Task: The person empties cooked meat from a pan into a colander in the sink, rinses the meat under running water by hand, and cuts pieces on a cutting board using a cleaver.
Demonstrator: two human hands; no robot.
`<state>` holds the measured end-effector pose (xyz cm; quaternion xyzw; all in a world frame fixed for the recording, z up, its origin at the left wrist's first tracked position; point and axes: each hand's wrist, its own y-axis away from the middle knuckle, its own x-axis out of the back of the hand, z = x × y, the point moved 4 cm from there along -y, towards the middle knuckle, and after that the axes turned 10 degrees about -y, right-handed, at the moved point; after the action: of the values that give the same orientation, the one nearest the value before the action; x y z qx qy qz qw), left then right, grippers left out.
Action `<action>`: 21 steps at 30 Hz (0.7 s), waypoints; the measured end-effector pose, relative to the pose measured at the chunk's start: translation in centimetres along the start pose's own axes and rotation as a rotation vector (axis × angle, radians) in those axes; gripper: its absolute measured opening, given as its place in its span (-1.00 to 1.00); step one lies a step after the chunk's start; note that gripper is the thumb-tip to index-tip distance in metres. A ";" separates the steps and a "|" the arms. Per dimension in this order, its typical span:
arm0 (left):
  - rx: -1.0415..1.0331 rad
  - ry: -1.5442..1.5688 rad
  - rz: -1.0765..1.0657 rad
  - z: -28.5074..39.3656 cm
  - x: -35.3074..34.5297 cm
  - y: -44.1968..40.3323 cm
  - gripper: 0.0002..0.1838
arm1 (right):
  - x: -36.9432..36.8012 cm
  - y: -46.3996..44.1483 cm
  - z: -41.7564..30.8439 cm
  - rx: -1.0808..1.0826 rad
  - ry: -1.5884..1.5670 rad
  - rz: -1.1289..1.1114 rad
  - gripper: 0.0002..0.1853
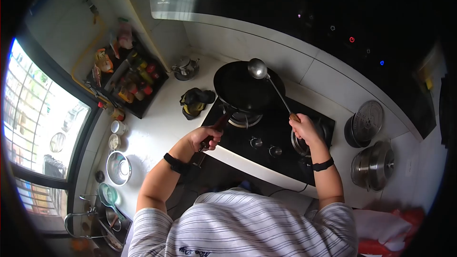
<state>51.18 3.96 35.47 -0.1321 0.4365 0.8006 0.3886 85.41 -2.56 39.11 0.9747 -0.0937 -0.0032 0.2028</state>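
My left hand (205, 139) is closed around the dark wooden handle of a black wok (238, 88). The wok is tilted over the left burner (245, 119) of the black stove (281, 135). In my right hand (304, 128) is the wooden grip of a metal ladle (258, 68), whose round bowl is over the wok's far part. The wok's inside looks dark, and I cannot make out any contents. Two knobs (256, 142) on the stove lie between my hands.
Left of the wok are a black and yellow cloth (194, 102) and a metal pot (185, 68). Spice bottles fill a rack (135, 78). Bowls (119, 168) line the window side. Steel pots (372, 166) stand at right, under a range hood (266, 9).
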 end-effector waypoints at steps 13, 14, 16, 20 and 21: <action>-0.123 -0.149 0.040 -5.7 3.3 -1.5 -0.82 | -2.0 -1.0 6.2 -0.127 -0.123 -0.097 -0.79; -0.124 -0.129 0.060 -6.8 4.3 -2.1 -0.81 | -3.0 -0.6 6.1 -0.153 -0.181 -0.116 -0.83; -0.207 -0.147 -0.031 -8.3 4.9 -3.3 -0.75 | -4.3 -0.5 6.2 -0.213 -0.217 -0.156 -0.84; -0.230 -0.357 0.206 -11.4 6.9 -5.4 -0.64 | -4.9 -2.6 9.5 -0.252 -0.221 -0.199 -0.70; -0.237 -0.350 0.277 -11.8 7.0 -4.7 -0.59 | -5.3 -2.5 9.3 -0.248 -0.135 -0.238 -0.72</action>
<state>48.49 -0.44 21.95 0.0251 0.2796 0.9026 0.3264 80.24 -2.99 29.41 0.9441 0.0098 -0.1042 0.3127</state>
